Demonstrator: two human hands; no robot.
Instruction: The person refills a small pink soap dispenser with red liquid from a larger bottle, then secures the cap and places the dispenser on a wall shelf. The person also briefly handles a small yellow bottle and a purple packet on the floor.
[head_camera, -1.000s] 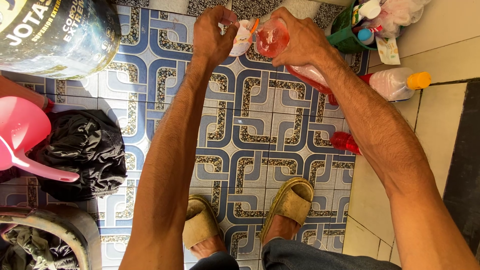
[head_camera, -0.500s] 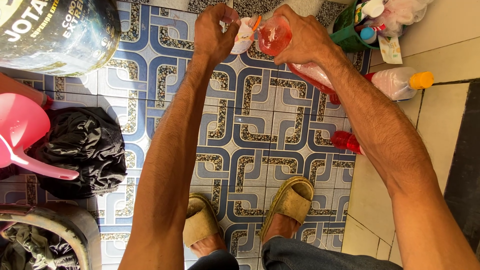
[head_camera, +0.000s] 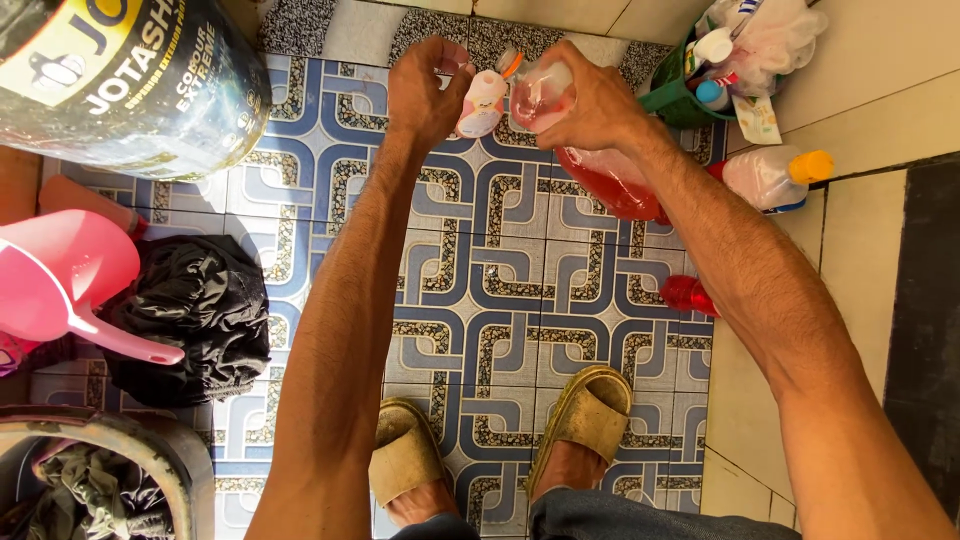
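Right hand grips a tilted red-liquid bottle; left hand at nine o'clock pinches a small bottle. Misaligned mouths could spill onto tiles.

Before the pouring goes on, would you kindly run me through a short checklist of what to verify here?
1. Right hand grips the bottle of red liquid: ok.
2. Left hand holds the small white bottle: ok.
3. Bottle mouths meeting: cannot tell, fingers hide them.
4. Spill on the patterned tile floor: none seen, ok.
5. Sandalled feet away from the bottles: ok.
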